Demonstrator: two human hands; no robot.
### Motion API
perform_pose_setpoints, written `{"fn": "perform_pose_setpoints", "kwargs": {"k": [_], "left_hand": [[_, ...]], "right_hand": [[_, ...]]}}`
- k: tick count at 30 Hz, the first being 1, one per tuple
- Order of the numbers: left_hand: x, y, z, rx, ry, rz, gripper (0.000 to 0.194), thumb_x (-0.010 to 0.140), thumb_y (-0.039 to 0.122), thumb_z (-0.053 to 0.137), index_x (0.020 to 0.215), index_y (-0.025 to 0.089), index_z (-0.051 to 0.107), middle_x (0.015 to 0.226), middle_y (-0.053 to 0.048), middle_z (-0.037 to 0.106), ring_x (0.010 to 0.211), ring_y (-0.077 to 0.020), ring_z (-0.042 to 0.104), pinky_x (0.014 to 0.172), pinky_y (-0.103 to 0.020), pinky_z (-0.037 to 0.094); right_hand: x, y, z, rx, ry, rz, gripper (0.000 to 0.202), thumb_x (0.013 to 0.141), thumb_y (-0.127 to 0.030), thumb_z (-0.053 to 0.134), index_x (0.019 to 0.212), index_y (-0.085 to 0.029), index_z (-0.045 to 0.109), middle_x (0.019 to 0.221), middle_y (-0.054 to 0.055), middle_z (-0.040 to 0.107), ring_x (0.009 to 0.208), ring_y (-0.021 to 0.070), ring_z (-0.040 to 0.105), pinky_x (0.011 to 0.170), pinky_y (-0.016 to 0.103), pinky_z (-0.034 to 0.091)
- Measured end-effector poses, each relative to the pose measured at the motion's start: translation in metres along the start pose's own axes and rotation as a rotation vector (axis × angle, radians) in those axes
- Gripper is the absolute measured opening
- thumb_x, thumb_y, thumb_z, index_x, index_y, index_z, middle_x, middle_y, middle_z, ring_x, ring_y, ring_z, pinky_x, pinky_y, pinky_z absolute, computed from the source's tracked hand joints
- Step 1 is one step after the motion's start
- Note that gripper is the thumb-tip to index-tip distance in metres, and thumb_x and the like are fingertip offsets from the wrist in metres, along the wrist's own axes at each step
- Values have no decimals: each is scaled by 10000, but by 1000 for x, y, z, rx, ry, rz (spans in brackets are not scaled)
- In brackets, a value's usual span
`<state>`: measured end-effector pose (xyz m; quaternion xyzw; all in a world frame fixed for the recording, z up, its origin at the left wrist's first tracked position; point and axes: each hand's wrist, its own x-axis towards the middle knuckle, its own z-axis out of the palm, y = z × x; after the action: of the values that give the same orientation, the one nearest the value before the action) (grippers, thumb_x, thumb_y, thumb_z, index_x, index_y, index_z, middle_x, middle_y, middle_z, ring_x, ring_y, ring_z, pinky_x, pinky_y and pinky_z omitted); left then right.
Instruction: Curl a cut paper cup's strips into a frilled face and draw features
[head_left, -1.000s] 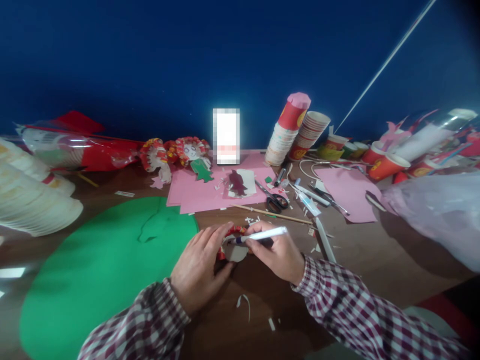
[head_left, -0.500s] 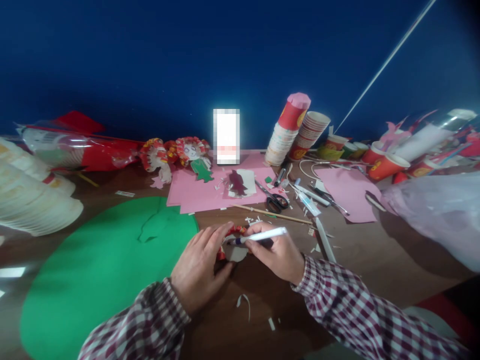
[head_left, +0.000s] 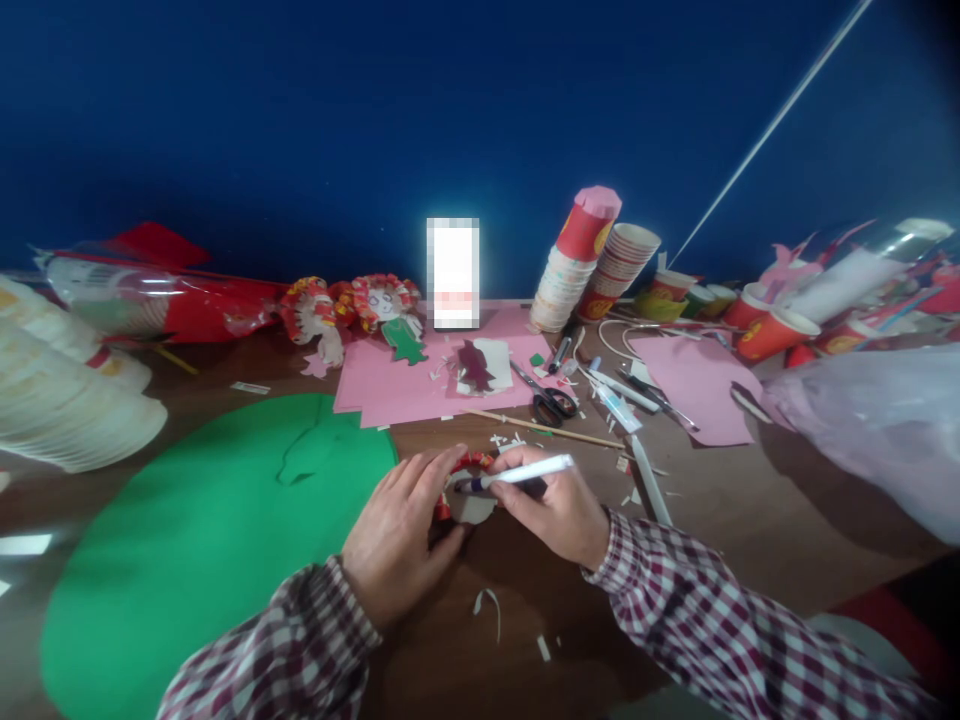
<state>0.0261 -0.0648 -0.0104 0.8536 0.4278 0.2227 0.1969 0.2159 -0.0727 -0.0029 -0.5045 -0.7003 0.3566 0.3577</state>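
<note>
Between my hands lies a small round white paper piece (head_left: 472, 507) with a red and yellow folded edge. My left hand (head_left: 400, 525) is around its left side, thumb and fingers closed against the edge. A white marker (head_left: 529, 470) is pinched in my right hand (head_left: 559, 508), its dark tip down on the white surface, left of its middle. A short dark mark shows by the tip. The right side of the piece is partly hidden by my right fingers. Just beyond it lies a thin wooden stick (head_left: 544, 428).
Green sheet (head_left: 225, 520) at left, stacked cups (head_left: 75, 400) beyond it. Pink paper (head_left: 390, 385), scissors (head_left: 553, 400) and a lit phone (head_left: 456, 270) stand or lie ahead. Leaning cup stacks (head_left: 562, 280), a glue tube (head_left: 616, 405) and a plastic bag (head_left: 877, 430) are at right.
</note>
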Motion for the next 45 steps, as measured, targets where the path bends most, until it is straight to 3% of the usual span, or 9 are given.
{"fn": "perform_pose_setpoints", "kwargs": {"k": [19,30,45], "left_hand": [[1,1,-1,-7,2,2,639,680,163,533,1264,200,277,1178,-84,466,1060,-233,422,888,-415,367],[1,1,-1,-19,9,2,638,679,167,532,1262,211,278,1168,-86,472,1052,-243,428,881,-430,369],[1,2,-2,-10,3,-2,625,686,181,534,1259,207,285,1158,-88,480,1038,-243,439,870,-426,377]], "right_hand": [[0,-1,0,26,-6,16,101,788,-247,519,854,-178,550,750,10,588,664,119,539,595,224,420],[-1,0,1,126,33,93,120,801,-273,507,867,-178,536,673,5,589,547,106,544,504,209,428],[-1,2,2,61,33,85,125,804,-285,509,876,-188,542,680,5,593,559,111,552,520,218,437]]}}
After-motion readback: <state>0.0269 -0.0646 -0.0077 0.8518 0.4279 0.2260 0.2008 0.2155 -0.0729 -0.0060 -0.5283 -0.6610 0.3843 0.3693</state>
